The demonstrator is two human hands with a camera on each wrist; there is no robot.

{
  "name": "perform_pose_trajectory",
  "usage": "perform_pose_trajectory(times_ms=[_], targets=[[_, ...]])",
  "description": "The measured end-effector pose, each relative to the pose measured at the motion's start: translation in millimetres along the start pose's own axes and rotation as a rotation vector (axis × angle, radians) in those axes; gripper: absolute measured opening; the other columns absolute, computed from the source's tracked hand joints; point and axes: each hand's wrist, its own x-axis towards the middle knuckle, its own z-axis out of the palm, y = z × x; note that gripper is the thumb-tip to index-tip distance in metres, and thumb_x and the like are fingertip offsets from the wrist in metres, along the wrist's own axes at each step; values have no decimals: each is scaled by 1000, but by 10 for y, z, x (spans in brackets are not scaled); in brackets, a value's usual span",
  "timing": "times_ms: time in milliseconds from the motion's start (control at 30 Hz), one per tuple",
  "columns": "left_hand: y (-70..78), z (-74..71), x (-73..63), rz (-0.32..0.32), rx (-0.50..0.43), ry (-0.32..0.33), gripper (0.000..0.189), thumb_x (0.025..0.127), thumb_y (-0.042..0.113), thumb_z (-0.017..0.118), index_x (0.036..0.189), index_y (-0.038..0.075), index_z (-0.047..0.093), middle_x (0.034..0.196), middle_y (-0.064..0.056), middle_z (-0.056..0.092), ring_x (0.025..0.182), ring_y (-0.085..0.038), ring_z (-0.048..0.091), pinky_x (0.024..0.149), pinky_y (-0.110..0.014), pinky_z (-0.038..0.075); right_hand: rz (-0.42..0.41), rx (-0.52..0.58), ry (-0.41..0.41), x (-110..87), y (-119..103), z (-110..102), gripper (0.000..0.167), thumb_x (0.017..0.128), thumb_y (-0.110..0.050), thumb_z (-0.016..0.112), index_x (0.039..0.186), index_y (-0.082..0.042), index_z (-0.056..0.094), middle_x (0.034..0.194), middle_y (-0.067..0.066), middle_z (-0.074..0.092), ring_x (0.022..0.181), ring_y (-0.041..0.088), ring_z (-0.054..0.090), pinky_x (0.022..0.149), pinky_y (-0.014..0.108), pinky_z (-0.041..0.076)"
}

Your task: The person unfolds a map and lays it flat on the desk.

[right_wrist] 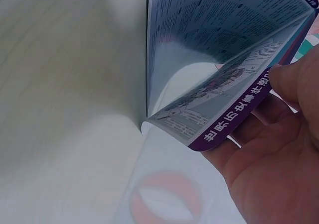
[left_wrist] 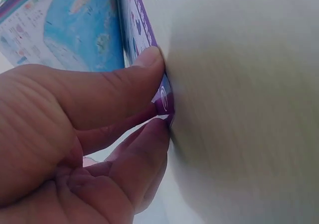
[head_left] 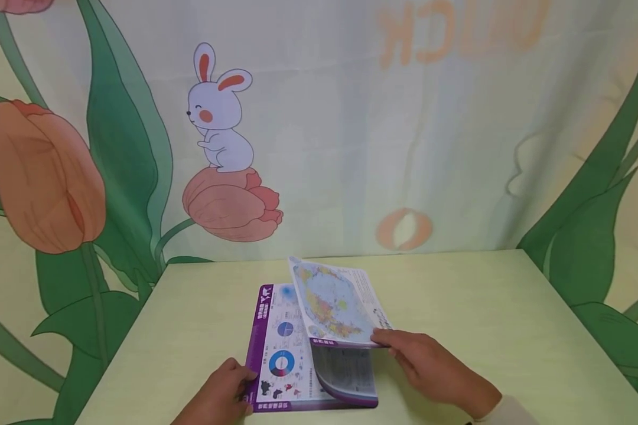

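Note:
A folded world map [head_left: 262, 354] with purple borders lies on the table, partly unfolded. Its left part shows charts and small animal pictures. One panel [head_left: 326, 295], printed with a coloured world map, is raised and tilted above the rest. At the near left corner my left hand [head_left: 220, 389] pinches the purple edge between thumb and fingers; the left wrist view shows the thumb [left_wrist: 149, 59] on the printed side. My right hand [head_left: 430, 366] grips the raised panel's near right corner. In the right wrist view, a curved fold with printed text [right_wrist: 199, 20] opens beneath that panel.
The pale yellow-green table [head_left: 478, 307] extends to both sides of the map. Behind it hangs a curtain [head_left: 340, 147] printed with tulips and a white rabbit [head_left: 223, 118].

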Motion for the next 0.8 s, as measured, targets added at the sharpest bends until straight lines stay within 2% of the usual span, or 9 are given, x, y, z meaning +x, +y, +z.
perform_pose_trajectory(times_ms=[233,533,800], targets=[[-106,-35,-33,-15,16,16,57,79,2,89,133,4,71,104,-6,54,90,-22,59,86,-40,63,34,20,-25,-48,8,-148,46,96,6,69,140,-9,64,133,6,74,118,24,74,93,42,64],[-212,-93,-73,-25,33,28,58,77,3,91,132,7,72,103,-4,55,90,-20,58,87,-41,63,112,37,-18,-132,25,-304,48,97,6,68,140,-14,65,134,2,74,121,17,72,94,37,64],[-277,-137,-123,-24,30,41,58,77,3,91,131,6,72,104,-5,56,89,-20,58,88,-42,64,90,7,12,-192,37,-396,50,94,8,70,139,-13,66,132,3,74,118,14,72,94,28,62]])
